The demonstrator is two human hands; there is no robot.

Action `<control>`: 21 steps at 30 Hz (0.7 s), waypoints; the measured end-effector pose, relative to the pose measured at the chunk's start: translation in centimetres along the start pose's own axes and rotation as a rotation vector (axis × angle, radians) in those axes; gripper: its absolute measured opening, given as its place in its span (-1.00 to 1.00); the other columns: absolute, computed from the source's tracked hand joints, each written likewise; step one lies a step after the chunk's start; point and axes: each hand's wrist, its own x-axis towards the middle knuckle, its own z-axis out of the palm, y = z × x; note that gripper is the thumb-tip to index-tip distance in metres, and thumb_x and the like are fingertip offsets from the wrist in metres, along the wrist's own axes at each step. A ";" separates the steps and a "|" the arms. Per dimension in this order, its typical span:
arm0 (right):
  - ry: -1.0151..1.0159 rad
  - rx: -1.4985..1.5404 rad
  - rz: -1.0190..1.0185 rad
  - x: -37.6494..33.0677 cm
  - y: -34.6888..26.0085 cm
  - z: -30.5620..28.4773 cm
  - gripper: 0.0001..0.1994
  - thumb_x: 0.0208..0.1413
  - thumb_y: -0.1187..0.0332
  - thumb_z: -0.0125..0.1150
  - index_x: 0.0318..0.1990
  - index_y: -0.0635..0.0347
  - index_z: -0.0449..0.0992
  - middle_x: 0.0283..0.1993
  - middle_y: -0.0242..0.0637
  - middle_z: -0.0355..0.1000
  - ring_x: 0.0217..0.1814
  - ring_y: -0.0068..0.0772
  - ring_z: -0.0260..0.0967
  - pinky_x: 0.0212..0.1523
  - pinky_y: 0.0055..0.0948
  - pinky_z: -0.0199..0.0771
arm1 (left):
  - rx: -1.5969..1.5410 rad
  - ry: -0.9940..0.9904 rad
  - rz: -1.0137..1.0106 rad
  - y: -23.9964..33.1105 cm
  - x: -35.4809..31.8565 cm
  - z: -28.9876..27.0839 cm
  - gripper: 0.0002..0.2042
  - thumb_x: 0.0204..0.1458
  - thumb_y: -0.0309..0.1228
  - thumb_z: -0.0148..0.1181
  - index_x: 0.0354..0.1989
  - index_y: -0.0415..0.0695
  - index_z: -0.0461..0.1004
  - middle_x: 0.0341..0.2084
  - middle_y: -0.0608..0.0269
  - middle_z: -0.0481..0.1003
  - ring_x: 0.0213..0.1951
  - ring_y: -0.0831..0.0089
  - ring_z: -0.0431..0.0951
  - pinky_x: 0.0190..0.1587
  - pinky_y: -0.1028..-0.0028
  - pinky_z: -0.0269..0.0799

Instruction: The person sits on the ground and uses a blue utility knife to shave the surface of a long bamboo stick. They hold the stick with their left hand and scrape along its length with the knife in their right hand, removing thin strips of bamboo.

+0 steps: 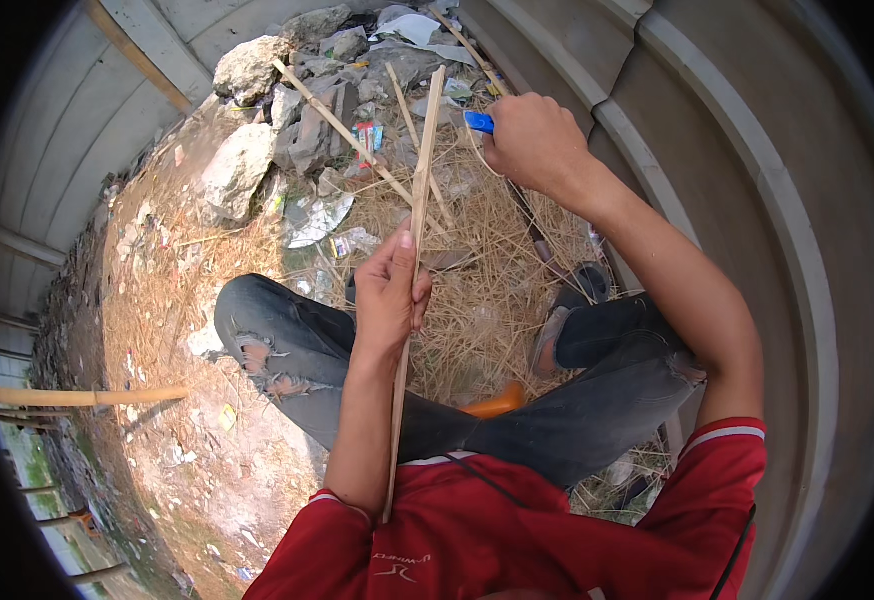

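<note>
My left hand point(389, 290) is closed around a long, pale strip of split bamboo point(424, 180). The strip stands nearly upright in view, its lower end along my forearm by the red shirt and its far end beyond my knees. Up and to the right, my right hand point(537, 140) is closed on a blue-handled tool point(478, 122), apart from the strip. Only a short blue piece sticks out of the fist, so its kind and any blade cannot be made out. A thin pale sliver hangs just below that hand.
Two more bamboo sticks point(342, 130) lie ahead, among rocks point(237, 170) and litter. Straw-like shavings point(477, 290) cover the ground between my legs, where an orange object point(497, 401) shows. A ribbed wall point(757, 200) rises close on the right. A bamboo pole point(87, 397) juts in at left.
</note>
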 end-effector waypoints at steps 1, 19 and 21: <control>-0.009 0.007 -0.072 -0.7 -1.1 1.0 -0.81 -0.02 0.36 0.14 -0.46 0.32 0.59 -0.39 0.12 0.53 -0.27 0.20 0.54 -0.21 0.05 0.55 | 0.031 0.011 0.014 0.3 0.0 0.0 -0.51 0.34 -0.11 -0.05 0.32 -0.13 0.28 -0.76 0.44 0.21 -0.81 0.71 0.15 -0.77 0.66 0.05; 0.148 -0.235 0.216 6.2 10.5 3.2 -0.80 0.07 0.44 0.07 -0.33 0.32 0.63 -0.29 0.07 0.58 -0.24 0.10 0.59 -0.27 -0.06 0.61 | 0.141 -0.009 0.091 -3.8 -4.5 4.1 -0.62 0.32 -0.30 0.03 0.23 -0.24 0.39 -0.71 0.52 0.23 -0.72 0.77 0.15 -0.70 0.65 0.03; 0.158 -0.227 0.307 5.2 14.2 3.0 -0.81 0.01 0.41 0.15 -0.31 0.32 0.62 -0.25 0.07 0.58 -0.19 0.13 0.57 -0.18 -0.03 0.59 | 0.151 0.001 0.117 -3.4 -5.3 4.1 -0.62 0.31 -0.35 0.05 0.23 -0.27 0.38 -0.69 0.52 0.24 -0.69 0.78 0.17 -0.68 0.65 0.03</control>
